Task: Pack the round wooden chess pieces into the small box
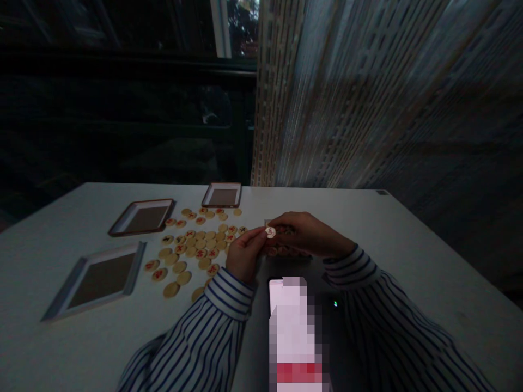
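One small round piece [270, 233] sits pinched at the fingertips of the left grip [246, 255], thumb and forefinger closed on it near its edge, its marked face turned up toward the wearer. It should be light and stiff, a thin disc of wood or plastic by its look, unlikely to break but perhaps smooth enough to slip or spin if squeezed off-centre; the rim, taken at two opposite points, looks the best place to hold it, leaving the face readable. The right grip [312, 235] is curved over just beside it, fingertips close to the disc's upper edge; whether they touch it, how far open they are, or whether they hold anything cannot be told. The held piece is thus between the two hands, at the near-left side of an open box [291, 257] that lies partly under the right fingers and carries rows of similar discs. Left of the left grip, many loose pieces [210, 236] lie scattered flat, some showing red or black marks, others plain. Beyond and beside them on the white desk [392, 245] rest three shallow trays [134, 272], while a lit phone [292, 326] lies between the striped sleeves [229, 294].
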`<action>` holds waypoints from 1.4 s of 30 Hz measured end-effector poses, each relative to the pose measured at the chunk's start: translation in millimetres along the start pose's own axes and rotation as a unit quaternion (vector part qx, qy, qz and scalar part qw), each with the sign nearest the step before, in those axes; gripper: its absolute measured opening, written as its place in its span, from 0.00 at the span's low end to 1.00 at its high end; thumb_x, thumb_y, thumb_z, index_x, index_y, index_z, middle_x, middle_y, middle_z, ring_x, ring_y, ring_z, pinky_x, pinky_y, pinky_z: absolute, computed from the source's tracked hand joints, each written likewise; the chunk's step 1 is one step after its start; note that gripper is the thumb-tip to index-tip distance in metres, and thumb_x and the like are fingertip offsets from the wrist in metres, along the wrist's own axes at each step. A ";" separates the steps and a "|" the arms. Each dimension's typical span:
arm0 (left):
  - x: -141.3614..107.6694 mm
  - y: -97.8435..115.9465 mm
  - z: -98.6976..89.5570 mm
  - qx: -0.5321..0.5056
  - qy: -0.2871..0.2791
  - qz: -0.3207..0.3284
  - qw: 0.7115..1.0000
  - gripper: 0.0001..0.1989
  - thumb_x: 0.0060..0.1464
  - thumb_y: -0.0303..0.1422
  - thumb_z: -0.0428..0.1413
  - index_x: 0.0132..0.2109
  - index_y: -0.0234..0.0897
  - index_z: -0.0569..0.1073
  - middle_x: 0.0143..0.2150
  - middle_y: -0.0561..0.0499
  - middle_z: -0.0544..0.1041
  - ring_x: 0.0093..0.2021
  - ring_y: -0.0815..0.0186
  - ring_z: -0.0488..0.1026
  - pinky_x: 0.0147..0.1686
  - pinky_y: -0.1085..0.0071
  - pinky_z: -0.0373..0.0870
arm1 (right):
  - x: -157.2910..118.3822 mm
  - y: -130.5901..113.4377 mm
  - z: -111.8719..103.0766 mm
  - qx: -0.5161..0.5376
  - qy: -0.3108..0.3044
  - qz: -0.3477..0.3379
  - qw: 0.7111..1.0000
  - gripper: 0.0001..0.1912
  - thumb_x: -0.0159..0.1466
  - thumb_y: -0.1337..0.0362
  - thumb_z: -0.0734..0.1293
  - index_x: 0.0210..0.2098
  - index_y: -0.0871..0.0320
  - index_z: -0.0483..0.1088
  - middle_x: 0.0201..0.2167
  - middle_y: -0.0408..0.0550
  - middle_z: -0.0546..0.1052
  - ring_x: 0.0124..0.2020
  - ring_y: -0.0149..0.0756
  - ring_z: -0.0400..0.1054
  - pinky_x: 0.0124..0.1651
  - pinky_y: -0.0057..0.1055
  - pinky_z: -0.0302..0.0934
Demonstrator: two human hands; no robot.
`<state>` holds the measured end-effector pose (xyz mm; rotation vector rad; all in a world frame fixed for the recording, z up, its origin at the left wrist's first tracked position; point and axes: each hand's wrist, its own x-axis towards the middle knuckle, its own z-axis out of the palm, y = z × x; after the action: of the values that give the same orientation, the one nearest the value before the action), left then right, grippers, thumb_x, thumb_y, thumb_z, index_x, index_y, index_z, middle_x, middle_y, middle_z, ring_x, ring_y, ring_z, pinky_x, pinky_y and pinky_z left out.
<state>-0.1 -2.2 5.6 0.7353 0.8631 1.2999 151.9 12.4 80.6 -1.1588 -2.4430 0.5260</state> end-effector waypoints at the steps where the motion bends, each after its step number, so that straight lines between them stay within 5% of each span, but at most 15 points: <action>1: 0.1 -0.3 -0.1 0.001 -0.002 0.002 1.000 0.15 0.39 0.32 0.62 0.37 0.32 0.75 0.30 0.49 0.78 0.29 0.70 0.73 0.29 0.76 0.70 | 0.2 0.0 -0.3 -0.009 -0.001 -0.004 1.000 0.15 0.59 0.57 0.63 0.43 0.56 0.71 0.39 0.48 0.75 0.40 0.36 0.68 0.42 0.31 0.58; 17: 0.0 -1.8 -1.1 0.079 0.019 -0.001 0.997 0.17 0.37 0.37 0.63 0.36 0.33 0.76 0.27 0.49 0.77 0.26 0.69 0.72 0.27 0.74 0.69 | 0.2 0.4 -1.2 -0.115 -0.027 -0.017 0.993 0.14 0.60 0.58 0.61 0.43 0.57 0.70 0.38 0.49 0.75 0.39 0.38 0.66 0.40 0.32 0.56; 23: -0.6 -0.6 -2.1 0.170 0.037 0.078 0.982 0.12 0.39 0.36 0.61 0.32 0.34 0.77 0.27 0.49 0.77 0.27 0.68 0.72 0.27 0.74 0.68 | -0.3 2.1 -3.2 -0.148 -0.034 -0.034 0.988 0.14 0.60 0.59 0.60 0.41 0.57 0.71 0.36 0.50 0.75 0.38 0.38 0.66 0.39 0.32 0.56; 42: -0.4 -1.3 -5.2 0.296 0.091 0.164 0.937 0.08 0.41 0.33 0.58 0.31 0.36 0.77 0.29 0.48 0.76 0.28 0.67 0.71 0.29 0.73 0.67 | -8.2 33.7 -7.9 -0.167 -0.071 0.072 0.981 0.15 0.56 0.63 0.61 0.41 0.58 0.72 0.37 0.52 0.76 0.36 0.40 0.69 0.36 0.32 0.57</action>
<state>-4.0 -2.8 1.9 1.2876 1.3542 1.4264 182.4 27.1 69.6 -1.4867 -2.6542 0.2492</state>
